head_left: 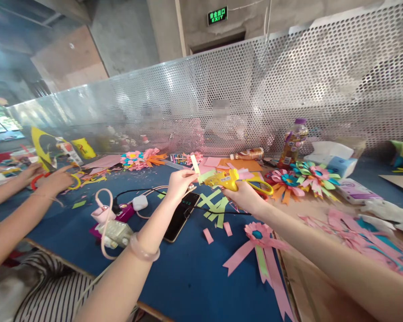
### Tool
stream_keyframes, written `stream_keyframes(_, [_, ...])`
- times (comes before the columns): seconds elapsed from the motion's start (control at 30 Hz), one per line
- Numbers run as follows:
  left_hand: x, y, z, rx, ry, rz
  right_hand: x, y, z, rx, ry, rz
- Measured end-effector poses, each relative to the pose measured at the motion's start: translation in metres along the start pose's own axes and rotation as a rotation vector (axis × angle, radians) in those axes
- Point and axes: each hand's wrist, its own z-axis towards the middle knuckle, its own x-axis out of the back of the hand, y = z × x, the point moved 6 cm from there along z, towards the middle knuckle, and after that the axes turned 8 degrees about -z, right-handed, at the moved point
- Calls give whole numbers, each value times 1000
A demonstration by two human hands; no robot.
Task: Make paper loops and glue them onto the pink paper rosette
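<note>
Pinched between the fingertips of my left hand (pixel 180 184) is a pale green paper strip (pixel 195 164), pointing upward. My right hand (pixel 244 197) grips a yellow hot glue gun (pixel 223 180), its nozzle turned left toward the strip; whether they touch I cannot tell. Below the hands lie loose green paper strips (pixel 218 208), some crossed, and two small pink paper pieces (pixel 208 235). A pink paper flower (pixel 260 235) with a blue centre and long ribbon tails lies nearer, under my right forearm. Beneath my left wrist sits a black phone (pixel 176 226).
At left, a co-worker's hands (pixel 58 181) hold scissors (pixel 74 182) and yellow paper (pixel 40 147). Plugs and chargers (pixel 116 230) with cables lie left of my forearm. Finished paper flowers (pixel 314 179), a drink bottle (pixel 293 143) and tissues (pixel 336 156) stand at right. A perforated metal panel (pixel 188 103) rises behind.
</note>
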Motion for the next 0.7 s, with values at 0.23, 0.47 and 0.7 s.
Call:
stream_keyframes(0.23, [1,0,0,9,4,7,-2,2,0,13,0,-16])
stream_keyframes(0.47, [1,0,0,14,26,3,1,-2,-1,49,29,-70])
stream_keyframes(0.7, [1,2,-1,9,41,2,6,-10,-5,91,77,-146])
